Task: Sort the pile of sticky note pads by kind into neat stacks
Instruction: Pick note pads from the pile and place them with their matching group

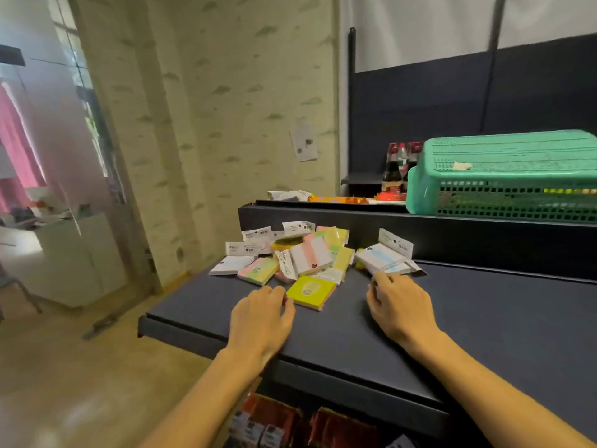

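Both hands lie palm-down on the dark worktop (484, 318). The left hand (260, 318) has its fingers spread loose, grip empty, fingertips touching the near edge of a yellow pad (311, 291). The right hand (400, 307) has curled fingers at the base of a small stack of white-and-blue pads (384, 258); whether its grip holds them I cannot tell. Beyond the yellow pad sits the unsorted pile (290, 253), pastel and white pads overlapping. Farther back, on a raised ledge, stands an upturned green basket (504, 176) with bottles (399, 166) beside it.
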`<state>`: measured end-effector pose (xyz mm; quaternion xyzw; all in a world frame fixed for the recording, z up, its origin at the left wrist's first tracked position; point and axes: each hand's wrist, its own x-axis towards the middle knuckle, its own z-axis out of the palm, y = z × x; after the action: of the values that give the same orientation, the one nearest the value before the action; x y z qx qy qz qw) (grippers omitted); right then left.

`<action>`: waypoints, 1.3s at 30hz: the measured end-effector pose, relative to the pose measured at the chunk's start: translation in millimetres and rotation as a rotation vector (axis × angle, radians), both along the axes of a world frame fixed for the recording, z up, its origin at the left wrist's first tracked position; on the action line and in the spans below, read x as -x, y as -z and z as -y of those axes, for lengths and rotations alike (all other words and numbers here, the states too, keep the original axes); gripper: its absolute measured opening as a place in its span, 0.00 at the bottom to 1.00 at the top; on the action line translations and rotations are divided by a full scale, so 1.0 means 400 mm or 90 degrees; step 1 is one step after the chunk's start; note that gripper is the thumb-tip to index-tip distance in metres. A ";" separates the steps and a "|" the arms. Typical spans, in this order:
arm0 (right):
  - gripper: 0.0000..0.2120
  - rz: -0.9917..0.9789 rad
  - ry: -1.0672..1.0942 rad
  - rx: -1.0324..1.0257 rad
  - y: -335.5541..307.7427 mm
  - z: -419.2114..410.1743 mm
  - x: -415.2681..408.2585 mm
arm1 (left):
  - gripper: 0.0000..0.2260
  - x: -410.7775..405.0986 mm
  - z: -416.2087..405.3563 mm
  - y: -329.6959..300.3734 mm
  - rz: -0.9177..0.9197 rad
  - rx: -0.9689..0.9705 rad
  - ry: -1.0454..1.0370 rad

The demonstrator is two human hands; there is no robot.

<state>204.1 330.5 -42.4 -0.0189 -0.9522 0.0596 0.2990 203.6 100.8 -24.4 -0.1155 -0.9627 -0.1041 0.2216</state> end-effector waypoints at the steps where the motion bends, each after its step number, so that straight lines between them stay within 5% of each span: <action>1: 0.13 -0.003 0.032 0.015 0.000 -0.003 0.002 | 0.13 0.024 0.001 0.000 0.001 -0.009 0.007; 11: 0.13 -0.001 0.172 0.036 0.008 0.005 0.002 | 0.16 0.167 -0.042 0.010 0.030 -0.084 0.044; 17: 0.12 -0.030 0.159 0.057 0.006 0.002 -0.009 | 0.26 0.171 -0.078 0.011 0.093 -0.032 -0.017; 27: 0.13 0.000 0.105 0.071 -0.001 -0.004 -0.004 | 0.26 0.158 -0.104 -0.021 0.208 -0.074 -0.054; 39: 0.10 0.012 0.087 0.104 0.000 -0.006 -0.004 | 0.28 0.126 -0.104 -0.032 0.203 -0.117 -0.005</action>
<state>205.6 333.0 -42.4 -0.1085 -0.9436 0.1165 0.2905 153.2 142.3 -11.6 -0.0728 -0.9724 -0.2080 0.0764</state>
